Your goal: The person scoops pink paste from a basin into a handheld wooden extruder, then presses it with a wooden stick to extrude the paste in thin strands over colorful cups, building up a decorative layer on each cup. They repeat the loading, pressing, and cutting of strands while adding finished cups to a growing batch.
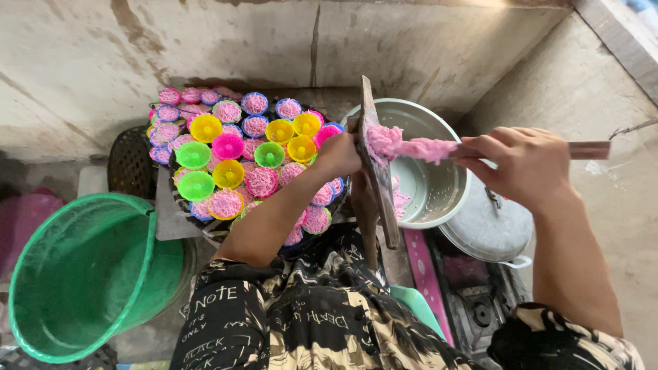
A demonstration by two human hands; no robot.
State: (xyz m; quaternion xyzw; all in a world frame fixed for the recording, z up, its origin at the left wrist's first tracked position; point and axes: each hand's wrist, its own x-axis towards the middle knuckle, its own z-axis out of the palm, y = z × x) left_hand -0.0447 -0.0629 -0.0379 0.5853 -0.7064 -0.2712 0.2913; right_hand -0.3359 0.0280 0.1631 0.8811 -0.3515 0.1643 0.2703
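Hands closed on wooden board and stick, pink dough between them.

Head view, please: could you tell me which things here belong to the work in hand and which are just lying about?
In use:
- left hand holding the wooden board
- right hand with a flat stick
- pink dough
- metal bowl
- tray of coloured cups

Lying about:
- green bucket
- metal lid
- dark woven basket

Left hand steadies an upright wooden board; right hand scrapes pink dough with a stick over a metal bowl
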